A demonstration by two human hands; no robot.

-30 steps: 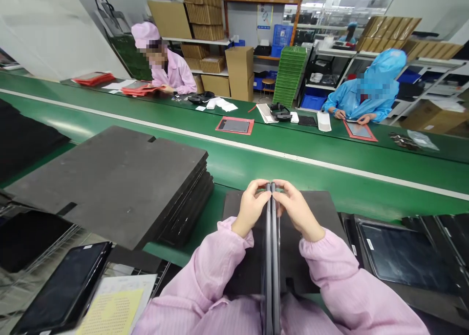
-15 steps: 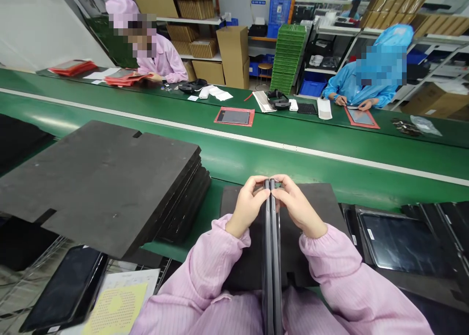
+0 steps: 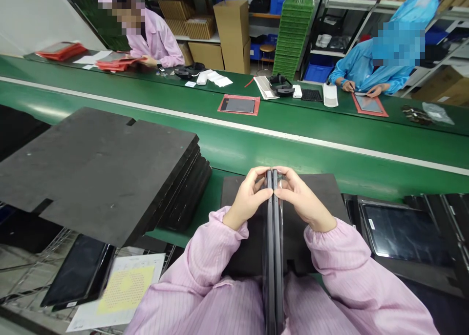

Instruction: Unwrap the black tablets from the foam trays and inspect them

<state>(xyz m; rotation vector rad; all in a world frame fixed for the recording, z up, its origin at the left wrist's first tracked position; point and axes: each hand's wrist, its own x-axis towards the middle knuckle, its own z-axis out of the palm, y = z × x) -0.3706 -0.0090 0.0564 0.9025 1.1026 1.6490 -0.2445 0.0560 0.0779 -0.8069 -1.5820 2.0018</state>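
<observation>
On the left sits a stack of black boards (image 3: 98,169). The left hand (image 3: 246,202) has thumb and fingers clamped on the far end of the left slab (image 3: 270,247), which stands on edge just beside the right slab (image 3: 279,247), before the person's torso. The right hand (image 3: 307,200) grips that one likewise. Further right lies a glossy tablet (image 3: 403,232).

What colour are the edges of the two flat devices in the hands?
The devices' edges are dark grey, seen best in the head view.
</observation>
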